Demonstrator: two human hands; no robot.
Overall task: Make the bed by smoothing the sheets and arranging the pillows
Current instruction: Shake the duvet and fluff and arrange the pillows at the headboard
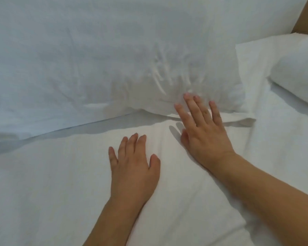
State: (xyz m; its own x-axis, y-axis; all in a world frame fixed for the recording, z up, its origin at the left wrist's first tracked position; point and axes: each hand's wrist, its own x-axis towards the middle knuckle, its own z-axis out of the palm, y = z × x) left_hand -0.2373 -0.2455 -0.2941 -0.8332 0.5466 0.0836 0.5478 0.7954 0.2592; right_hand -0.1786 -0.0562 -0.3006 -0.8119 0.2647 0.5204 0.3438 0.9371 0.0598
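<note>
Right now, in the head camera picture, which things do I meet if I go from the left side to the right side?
left hand, flat on the sheet → right hand, fingers spread, fingertips at the wrinkled pillow → second pillow at the right edge.

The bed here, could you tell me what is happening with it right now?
A person is making it with bare hands. The left hand lies flat, fingers spread, on the white sheet. The right hand reaches further, its fingertips at the creased near edge of a large white pillow. A second pillow lies at the right. Neither hand grips anything.
</note>
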